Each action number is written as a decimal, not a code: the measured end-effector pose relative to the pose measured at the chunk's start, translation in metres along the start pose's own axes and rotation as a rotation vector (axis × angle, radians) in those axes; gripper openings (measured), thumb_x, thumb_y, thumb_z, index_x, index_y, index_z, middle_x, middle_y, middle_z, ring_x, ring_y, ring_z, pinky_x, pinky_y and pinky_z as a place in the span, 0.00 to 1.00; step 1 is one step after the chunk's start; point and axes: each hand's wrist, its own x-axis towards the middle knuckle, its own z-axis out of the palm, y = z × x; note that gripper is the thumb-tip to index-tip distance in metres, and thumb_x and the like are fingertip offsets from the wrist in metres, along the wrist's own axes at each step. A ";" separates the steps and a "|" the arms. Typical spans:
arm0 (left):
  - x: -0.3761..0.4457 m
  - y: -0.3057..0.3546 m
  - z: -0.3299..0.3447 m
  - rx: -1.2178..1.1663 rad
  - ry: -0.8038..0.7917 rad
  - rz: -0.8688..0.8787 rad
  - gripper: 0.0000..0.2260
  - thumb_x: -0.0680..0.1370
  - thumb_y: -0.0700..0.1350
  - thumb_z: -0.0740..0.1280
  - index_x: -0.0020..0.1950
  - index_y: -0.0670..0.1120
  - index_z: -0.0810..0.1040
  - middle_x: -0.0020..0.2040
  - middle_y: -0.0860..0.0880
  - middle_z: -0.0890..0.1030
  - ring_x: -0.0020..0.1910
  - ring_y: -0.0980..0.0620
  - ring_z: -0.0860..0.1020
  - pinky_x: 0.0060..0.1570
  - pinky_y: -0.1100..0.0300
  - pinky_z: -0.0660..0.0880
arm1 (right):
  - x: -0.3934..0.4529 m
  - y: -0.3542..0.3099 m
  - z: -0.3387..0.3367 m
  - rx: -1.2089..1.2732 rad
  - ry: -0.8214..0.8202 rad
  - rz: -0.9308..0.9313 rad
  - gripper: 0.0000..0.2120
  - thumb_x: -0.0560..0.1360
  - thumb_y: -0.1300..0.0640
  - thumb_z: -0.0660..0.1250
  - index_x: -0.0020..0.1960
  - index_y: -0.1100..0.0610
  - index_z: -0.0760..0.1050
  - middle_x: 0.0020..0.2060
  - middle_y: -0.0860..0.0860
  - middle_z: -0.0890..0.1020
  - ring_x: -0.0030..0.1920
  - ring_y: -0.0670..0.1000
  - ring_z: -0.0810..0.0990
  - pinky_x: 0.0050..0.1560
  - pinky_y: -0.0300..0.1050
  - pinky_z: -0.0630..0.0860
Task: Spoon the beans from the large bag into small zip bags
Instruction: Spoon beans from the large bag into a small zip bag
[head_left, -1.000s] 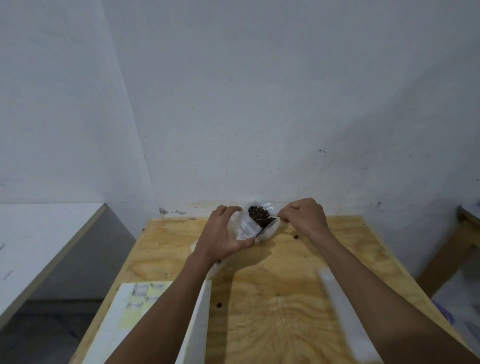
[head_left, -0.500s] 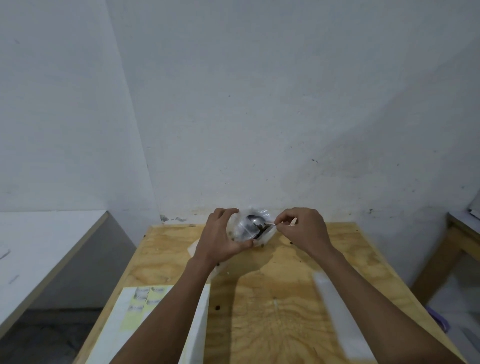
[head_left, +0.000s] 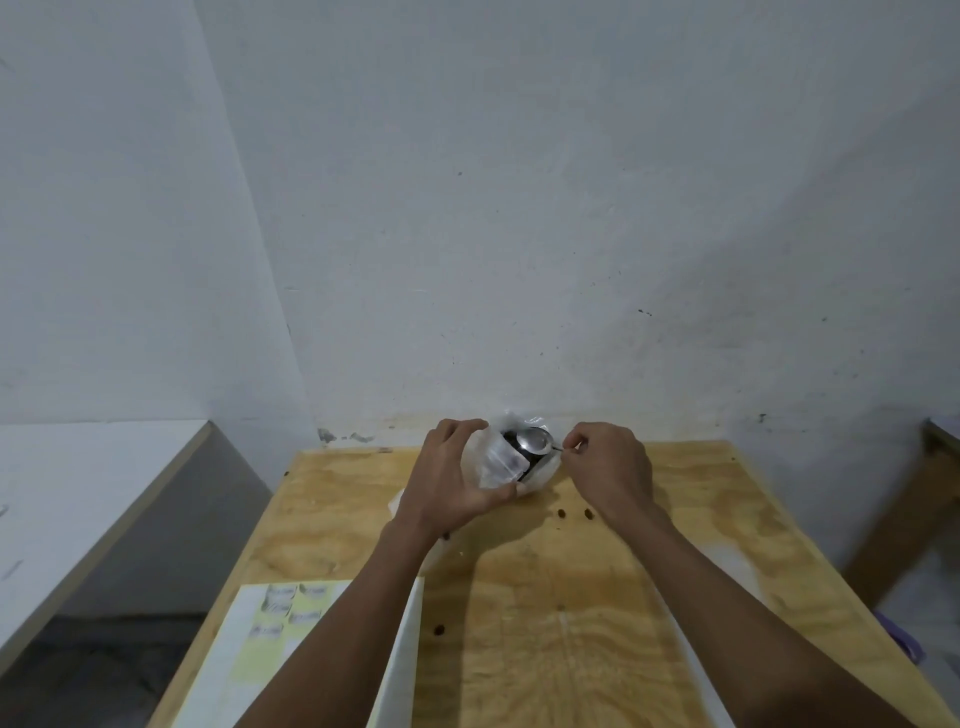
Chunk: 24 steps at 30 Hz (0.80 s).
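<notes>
Bare workroom: plywood table (head_left: 597, 597), scuffed white wall (head_left: 519, 208).

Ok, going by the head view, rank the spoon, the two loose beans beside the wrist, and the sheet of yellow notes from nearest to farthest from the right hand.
1. Spoon: pinched by the right hand, bowl over the bag to its left.
2. Loose beans: on the table just below that wrist.
3. Sheet of yellow notes: far off, at the table's near left corner.

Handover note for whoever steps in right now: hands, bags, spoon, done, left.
Left hand grips a small zip bag beside the large bag at the table's far edge.
Right hand pinches the spoon handle; the bowl looks empty, over the bag mouth.
Done: cannot tell how much is bagged.
Left: more scoops, seal. A few loose beans lie on the table.
</notes>
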 end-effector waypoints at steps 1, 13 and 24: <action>0.002 0.000 0.003 -0.013 -0.006 -0.007 0.40 0.63 0.70 0.74 0.70 0.50 0.75 0.63 0.53 0.75 0.61 0.54 0.74 0.57 0.61 0.69 | 0.003 -0.002 0.003 -0.036 -0.001 0.007 0.07 0.75 0.60 0.69 0.47 0.51 0.85 0.43 0.50 0.86 0.40 0.53 0.80 0.36 0.41 0.70; 0.010 -0.007 0.019 -0.118 -0.012 -0.038 0.37 0.64 0.69 0.77 0.68 0.53 0.76 0.61 0.55 0.78 0.58 0.55 0.76 0.56 0.57 0.76 | 0.017 -0.004 0.038 0.037 -0.170 0.137 0.10 0.72 0.57 0.68 0.34 0.57 0.82 0.28 0.52 0.82 0.31 0.55 0.82 0.28 0.41 0.68; 0.005 -0.008 0.008 -0.124 -0.009 -0.035 0.37 0.63 0.69 0.77 0.68 0.55 0.76 0.60 0.57 0.76 0.59 0.57 0.75 0.54 0.60 0.75 | 0.023 0.001 0.025 0.294 -0.181 0.216 0.09 0.65 0.58 0.71 0.28 0.59 0.76 0.24 0.50 0.70 0.28 0.51 0.67 0.33 0.46 0.61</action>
